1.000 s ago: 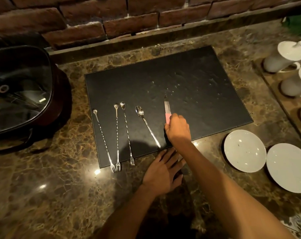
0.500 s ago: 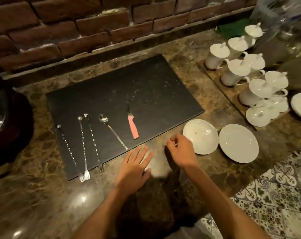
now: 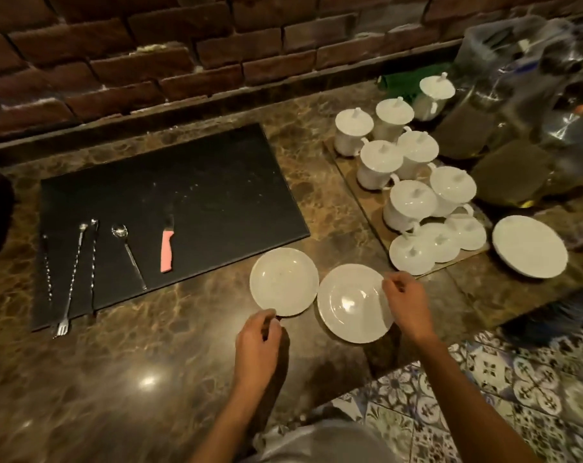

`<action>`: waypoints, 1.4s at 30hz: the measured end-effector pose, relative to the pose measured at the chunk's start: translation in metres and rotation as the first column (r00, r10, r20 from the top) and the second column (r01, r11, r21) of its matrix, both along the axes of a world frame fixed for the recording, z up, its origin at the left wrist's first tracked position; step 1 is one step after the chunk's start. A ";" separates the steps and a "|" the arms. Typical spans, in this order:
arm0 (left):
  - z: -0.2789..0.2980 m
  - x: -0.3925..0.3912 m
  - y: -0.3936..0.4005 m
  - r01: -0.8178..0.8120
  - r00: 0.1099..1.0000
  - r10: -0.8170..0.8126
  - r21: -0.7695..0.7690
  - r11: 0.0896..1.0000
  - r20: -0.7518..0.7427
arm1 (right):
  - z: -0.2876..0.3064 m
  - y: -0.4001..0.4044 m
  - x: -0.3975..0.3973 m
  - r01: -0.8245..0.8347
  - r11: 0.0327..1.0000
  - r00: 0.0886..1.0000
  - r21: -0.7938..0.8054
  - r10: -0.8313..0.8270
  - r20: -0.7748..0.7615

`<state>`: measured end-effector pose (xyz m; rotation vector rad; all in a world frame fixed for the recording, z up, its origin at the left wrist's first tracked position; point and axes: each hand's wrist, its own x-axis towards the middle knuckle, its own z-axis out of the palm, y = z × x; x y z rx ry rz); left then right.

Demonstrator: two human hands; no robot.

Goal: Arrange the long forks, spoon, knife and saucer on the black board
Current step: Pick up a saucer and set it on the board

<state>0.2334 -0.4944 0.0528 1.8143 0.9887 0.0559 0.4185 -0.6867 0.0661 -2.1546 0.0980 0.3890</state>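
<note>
The black board (image 3: 196,182) lies on the marble counter. Along its near left part lie three long forks (image 3: 72,279), a spoon (image 3: 126,248) and a pink-handled knife (image 3: 166,249), side by side. Two white saucers stand on the counter off the board's near right corner: the left saucer (image 3: 283,279) and the right saucer (image 3: 348,304). My left hand (image 3: 258,342) is at the near rim of the left saucer, fingers curled. My right hand (image 3: 405,302) touches the right rim of the right saucer with bent fingers. Whether either hand grips its saucer is unclear.
A wooden tray (image 3: 357,182) at the right carries several white lidded cups (image 3: 414,202). Another white plate (image 3: 529,245) sits further right. Plastic-wrapped items (image 3: 531,95) fill the far right. A brick wall (image 3: 183,55) runs behind. The counter edge drops to patterned floor tiles (image 3: 500,379) at lower right.
My right hand let go of the knife, which now lies on the board, and moved right to the right saucer. My left hand left the board's edge for the left saucer. The view swung right.
</note>
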 end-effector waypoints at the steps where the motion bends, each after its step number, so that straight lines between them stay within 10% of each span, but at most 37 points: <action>1: 0.002 0.009 -0.014 -0.037 0.999 0.036 -0.086 0.996 -0.006 | -0.005 -0.009 0.005 -0.019 1.000 1.000 -0.009 0.019 0.008; 10: -0.018 0.063 -0.074 -0.261 0.962 0.265 -0.498 0.827 -0.065 | -0.036 -0.024 0.023 -0.146 0.989 0.989 -0.038 0.146 -0.018; 27: -0.009 0.081 -0.087 -0.310 0.948 0.317 -0.275 0.910 -0.023 | -0.031 -0.034 0.037 -0.129 0.990 0.990 -0.057 0.126 -0.067; 42: 0.000 0.058 0.014 -0.562 0.827 0.563 -0.046 0.826 0.001 | -0.024 0.112 0.023 -0.352 0.934 0.935 -0.057 0.354 0.018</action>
